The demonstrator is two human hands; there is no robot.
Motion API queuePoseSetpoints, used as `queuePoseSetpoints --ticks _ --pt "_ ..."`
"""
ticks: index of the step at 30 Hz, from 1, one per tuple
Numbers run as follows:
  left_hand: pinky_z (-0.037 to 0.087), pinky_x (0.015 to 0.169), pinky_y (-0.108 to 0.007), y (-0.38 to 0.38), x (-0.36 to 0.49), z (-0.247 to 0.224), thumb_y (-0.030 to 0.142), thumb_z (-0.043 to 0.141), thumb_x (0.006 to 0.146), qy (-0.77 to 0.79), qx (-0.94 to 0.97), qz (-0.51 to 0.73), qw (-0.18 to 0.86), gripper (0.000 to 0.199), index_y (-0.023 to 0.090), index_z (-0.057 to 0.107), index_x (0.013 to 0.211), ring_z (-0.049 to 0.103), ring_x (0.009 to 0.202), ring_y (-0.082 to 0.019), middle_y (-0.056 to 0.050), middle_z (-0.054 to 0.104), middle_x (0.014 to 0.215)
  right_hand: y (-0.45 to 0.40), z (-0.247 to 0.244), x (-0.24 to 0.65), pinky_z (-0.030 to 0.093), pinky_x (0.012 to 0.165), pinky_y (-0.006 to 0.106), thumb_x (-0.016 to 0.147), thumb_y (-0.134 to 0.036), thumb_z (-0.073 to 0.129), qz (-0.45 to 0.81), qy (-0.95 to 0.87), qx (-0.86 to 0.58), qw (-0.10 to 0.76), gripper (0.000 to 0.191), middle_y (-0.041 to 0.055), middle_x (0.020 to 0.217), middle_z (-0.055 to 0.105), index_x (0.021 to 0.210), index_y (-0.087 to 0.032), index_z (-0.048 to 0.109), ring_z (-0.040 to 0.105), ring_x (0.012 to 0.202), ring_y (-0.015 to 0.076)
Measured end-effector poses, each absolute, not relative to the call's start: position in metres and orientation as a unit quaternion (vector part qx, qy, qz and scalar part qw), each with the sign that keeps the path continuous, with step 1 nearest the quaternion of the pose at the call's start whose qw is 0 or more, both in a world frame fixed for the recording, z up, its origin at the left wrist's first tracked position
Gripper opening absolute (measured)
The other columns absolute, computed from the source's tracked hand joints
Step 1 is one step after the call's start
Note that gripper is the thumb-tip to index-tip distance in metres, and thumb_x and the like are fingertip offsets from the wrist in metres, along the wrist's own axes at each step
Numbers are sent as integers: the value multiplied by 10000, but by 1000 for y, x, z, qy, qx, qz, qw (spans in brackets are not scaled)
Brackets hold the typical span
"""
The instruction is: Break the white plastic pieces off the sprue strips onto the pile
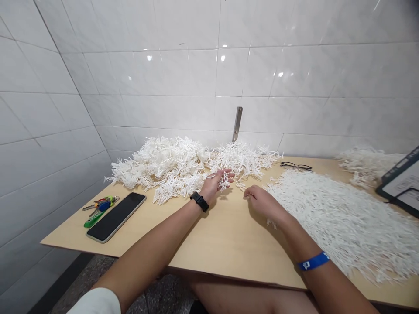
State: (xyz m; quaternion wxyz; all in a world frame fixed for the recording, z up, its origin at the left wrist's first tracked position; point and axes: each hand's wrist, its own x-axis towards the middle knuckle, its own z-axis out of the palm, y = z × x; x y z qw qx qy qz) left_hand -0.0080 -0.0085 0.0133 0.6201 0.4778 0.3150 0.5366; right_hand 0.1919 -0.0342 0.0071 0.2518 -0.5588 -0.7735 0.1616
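Head view shows two bare hands at work over a pale tabletop [229,248]. Left hand [214,185], with a black watch [199,201] at its wrist, is turned palm up, its fingers loosely holding a white branched sprig [225,180]. Right hand [260,201], a blue band [314,261] on its forearm, is just beside it, curled with the fingertips pressed together; they are too small to tell whether they pinch a bit of the white stuff. A few loose white bits [271,223] lie under the right wrist.

Beyond the left hand is a tangled heap of white sprigs [170,159], reaching back toward the tiled wall [183,74]. To the right of the right hand spreads a wide, flatter pile of small white pieces [347,213], with eyeglasses [296,166] at its far edge. Well to the left of the left hand lie a phone [116,217] and, past it, a bunch of keys [100,205].
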Motion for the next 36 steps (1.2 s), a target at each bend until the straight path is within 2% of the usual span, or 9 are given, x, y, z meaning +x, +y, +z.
queuePoseSetpoints --ticks 3,7,13,16,21,25,29,33,36 --pt "477 909 -364 -11 -5 11 559 463 894 312 509 519 612 497 168 660 1129 611 1076 -219 -143 624 1248 -28 3 206 383 724 324 776 -123 488 101 -760 -602 223 189 106 922 663 782 -194 663 579 845 231" --pt "441 970 -397 -15 -3 10 569 445 895 296 555 496 599 515 176 665 1145 553 1169 -244 -133 606 1280 -30 10 203 384 824 360 773 -135 507 75 -738 -613 273 269 99 1095 668 956 -210 689 571 1021 272" --pt "345 1077 -373 -24 -1 14 556 514 854 291 635 458 550 454 249 696 1134 521 1216 -245 -73 646 1225 -40 21 176 425 695 315 882 -517 428 276 -723 -511 374 407 65 873 683 863 -190 670 590 794 210" --pt "401 1021 -371 -27 3 16 572 541 831 294 641 443 554 490 206 705 1111 586 1109 -246 -89 700 1077 -43 20 167 378 592 288 858 -567 444 298 -739 -479 368 447 19 648 596 682 -189 604 517 626 170" --pt "491 789 -349 -27 3 16 631 464 847 319 623 460 548 583 147 699 1072 640 738 -205 -57 665 652 -48 24 163 369 593 286 889 -556 413 337 -755 -443 347 516 34 612 595 578 -183 588 511 597 158" --pt "475 722 -300 -25 3 11 617 465 852 377 602 486 510 537 158 716 975 621 731 -181 -50 661 678 -52 30 164 366 584 283 888 -562 417 339 -767 -428 337 533 17 539 535 520 -192 523 482 557 145" --pt "490 697 -303 -17 6 3 585 497 853 365 551 494 565 495 146 680 988 623 675 -163 -35 647 665 -52 32 166 374 592 288 891 -560 411 350 -773 -409 335 521 8 527 507 526 -197 493 463 546 141" --pt "526 730 -357 -7 2 5 545 486 884 369 416 569 606 445 125 596 981 620 578 -153 0 588 544 -49 31 173 395 641 298 892 -508 418 350 -770 -388 367 449 10 584 514 566 -205 474 487 603 156" --pt "528 781 -375 -5 -4 11 540 490 888 358 423 565 612 443 119 590 985 654 646 -167 -67 674 656 -43 24 184 399 689 309 896 -396 400 283 -773 -443 354 334 29 690 586 666 -204 548 531 686 179"
